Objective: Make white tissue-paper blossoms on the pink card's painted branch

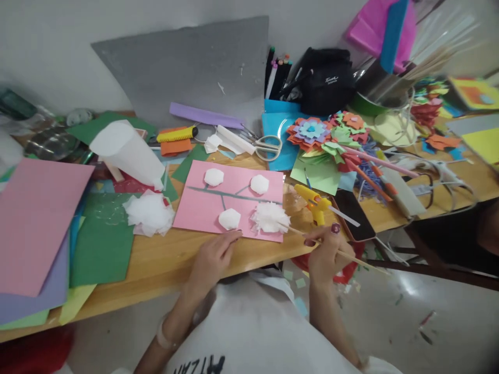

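Observation:
A pink sheet of card (198,208) lies on the table, with a dark branch line drawn across it. White paper hexagons (214,177) sit at the ends of several twigs. At its lower right corner is a fluffy white tuft of tissue paper (268,217). My right hand (329,254) pinches a thin wooden skewer (346,255), whose far tip reaches into this tuft. Fingers stretched, my left hand (214,254) rests at the card's lower edge, just below one hexagon. A yellow glue gun (314,201) lies to the right of the card.
Crumpled white tissue (150,213) and green card (103,239) lie left. Scissors (268,147), a yellow cutter (176,134) and paper flowers (310,133) are behind. A phone (353,215) lies by the front edge at right, near tangled cables (448,176). A grey board (195,72) leans on the wall.

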Demonstrator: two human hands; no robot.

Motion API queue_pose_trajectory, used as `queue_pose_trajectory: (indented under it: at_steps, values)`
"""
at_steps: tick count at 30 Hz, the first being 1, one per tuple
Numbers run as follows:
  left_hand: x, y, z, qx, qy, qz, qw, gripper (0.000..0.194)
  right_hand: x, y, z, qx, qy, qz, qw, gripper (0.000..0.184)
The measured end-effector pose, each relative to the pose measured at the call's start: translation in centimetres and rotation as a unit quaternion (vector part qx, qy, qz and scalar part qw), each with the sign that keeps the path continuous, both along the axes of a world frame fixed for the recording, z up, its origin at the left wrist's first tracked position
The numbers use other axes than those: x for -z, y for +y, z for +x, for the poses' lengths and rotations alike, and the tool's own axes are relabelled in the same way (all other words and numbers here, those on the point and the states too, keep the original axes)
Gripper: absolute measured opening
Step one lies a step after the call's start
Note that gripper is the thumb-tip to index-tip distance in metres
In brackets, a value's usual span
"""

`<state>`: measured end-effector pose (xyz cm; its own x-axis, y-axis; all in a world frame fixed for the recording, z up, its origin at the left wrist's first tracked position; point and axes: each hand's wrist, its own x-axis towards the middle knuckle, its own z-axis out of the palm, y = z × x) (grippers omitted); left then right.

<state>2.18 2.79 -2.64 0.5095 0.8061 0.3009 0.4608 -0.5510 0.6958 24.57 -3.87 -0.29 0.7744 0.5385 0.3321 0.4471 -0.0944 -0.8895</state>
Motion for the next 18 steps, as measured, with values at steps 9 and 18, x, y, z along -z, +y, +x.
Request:
queue_pose_trajectory:
  at_steps: [9, 18]
  values:
    - [-1.5, 2.7, -8.1, -0.386, 0.047, 0.026, 0.921, 0.019, 3.0, -0.8, 0.7, -0.022, 0.031, 0.038, 0.999, 0.049]
    - [-2.6, 5.3, -11.5, -0.497, 0.080, 0.082, 0.860, 0.026, 3.1, -0.8, 0.2, -0.043, 0.006, 0.063, 0.997, 0.046]
